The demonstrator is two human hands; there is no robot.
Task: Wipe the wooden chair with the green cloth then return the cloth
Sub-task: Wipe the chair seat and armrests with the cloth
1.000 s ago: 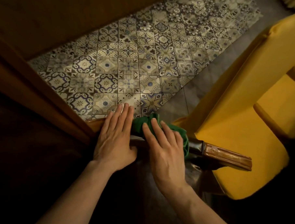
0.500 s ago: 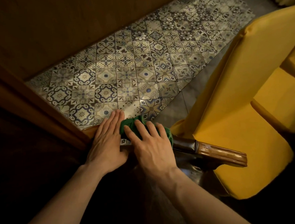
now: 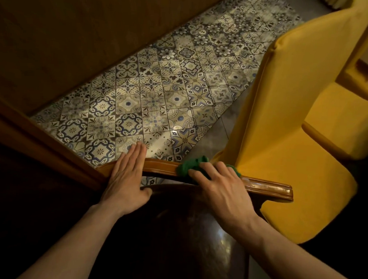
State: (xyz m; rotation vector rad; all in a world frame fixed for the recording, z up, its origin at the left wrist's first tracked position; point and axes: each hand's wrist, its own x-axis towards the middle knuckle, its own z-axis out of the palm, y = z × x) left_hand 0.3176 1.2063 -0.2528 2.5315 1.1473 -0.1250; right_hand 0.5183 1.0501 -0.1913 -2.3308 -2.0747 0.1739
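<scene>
A dim home or restaurant sitting room: patterned floor tiles [image 3: 159, 100], wood panelling [image 3: 77, 39], yellow upholstered chairs [image 3: 295, 133]

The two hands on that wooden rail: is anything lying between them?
No. In the head view, only bare polished rail separates the flat left hand from the right hand, which presses the green cloth.

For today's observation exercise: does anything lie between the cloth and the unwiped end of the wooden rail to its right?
Nothing visible does. The right hand presses the green cloth onto the wooden rail, whose glossy right end lies bare. The left hand rests flat on the opposite side.
</scene>
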